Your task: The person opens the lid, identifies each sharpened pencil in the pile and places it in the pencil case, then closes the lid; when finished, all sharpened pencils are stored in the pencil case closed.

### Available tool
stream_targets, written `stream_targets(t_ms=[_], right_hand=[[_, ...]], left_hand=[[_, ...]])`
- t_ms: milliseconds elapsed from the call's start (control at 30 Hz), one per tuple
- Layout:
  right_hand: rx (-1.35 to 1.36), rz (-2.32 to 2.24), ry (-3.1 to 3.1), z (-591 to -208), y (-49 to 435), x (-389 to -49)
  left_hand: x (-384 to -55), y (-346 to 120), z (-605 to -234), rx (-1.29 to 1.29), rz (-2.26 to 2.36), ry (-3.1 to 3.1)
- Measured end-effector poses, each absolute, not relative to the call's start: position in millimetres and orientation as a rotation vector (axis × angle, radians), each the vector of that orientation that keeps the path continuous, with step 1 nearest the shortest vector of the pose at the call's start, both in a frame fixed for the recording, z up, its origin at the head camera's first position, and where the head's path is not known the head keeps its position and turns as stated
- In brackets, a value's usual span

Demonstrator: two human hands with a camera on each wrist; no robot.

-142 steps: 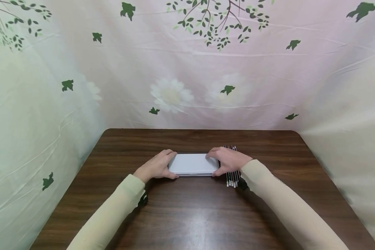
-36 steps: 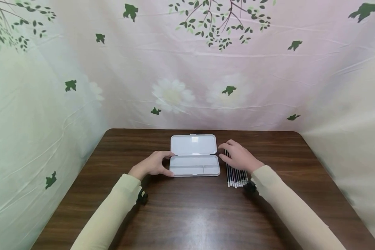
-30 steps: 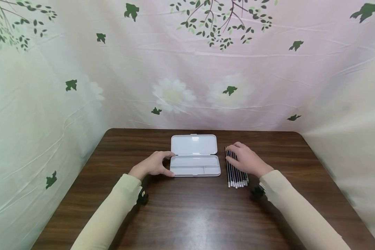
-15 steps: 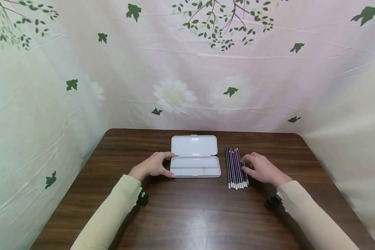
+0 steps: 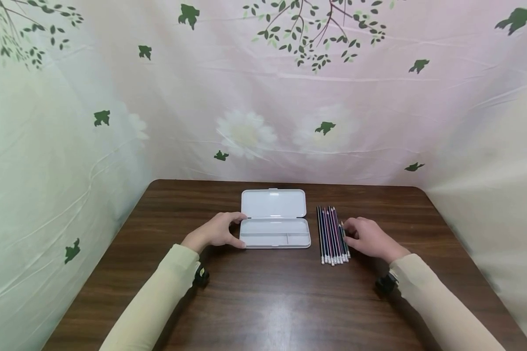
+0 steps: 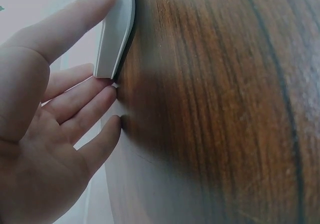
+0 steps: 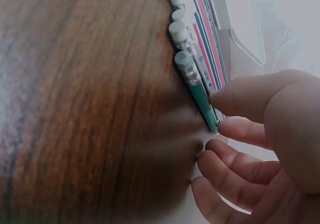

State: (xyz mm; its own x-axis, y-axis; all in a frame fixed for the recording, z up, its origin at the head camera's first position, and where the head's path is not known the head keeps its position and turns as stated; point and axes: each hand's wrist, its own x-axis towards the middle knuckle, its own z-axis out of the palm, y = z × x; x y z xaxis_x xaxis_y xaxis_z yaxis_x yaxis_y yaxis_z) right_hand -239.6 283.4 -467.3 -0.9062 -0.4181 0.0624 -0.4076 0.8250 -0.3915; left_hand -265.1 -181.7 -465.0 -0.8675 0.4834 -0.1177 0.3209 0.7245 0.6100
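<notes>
Pencils (image 5: pixel 328 239), white case (image 5: pixel 272 225), fingers (image 7: pixel 242 130) at both

Your left hand (image 6: pixel 45 129): thumb against the case (image 6: pixel 111 46), fingers spread by its end, the lowest fingertips at the wood.
Case color: white, its narrow end toward your palm.
Tabletop (image 6: pixel 215 109): brown, dark-streaked, glossy at your far right.
</notes>
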Motion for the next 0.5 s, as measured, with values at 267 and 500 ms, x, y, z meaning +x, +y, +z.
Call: stream_targets(t_ms=[267, 500], right_hand=[[-0.616, -0.626, 2.946, -465.1, 282.4, -241.2], [-0.59, -0.593, 2.954, -463.8, 284.3, -243.5]], left_hand=[[-263.8, -181.3, -463.0, 0.647, 0.859, 2.661], [-263.6, -180.4, -459.7, 0.655, 0.875, 2.654]])
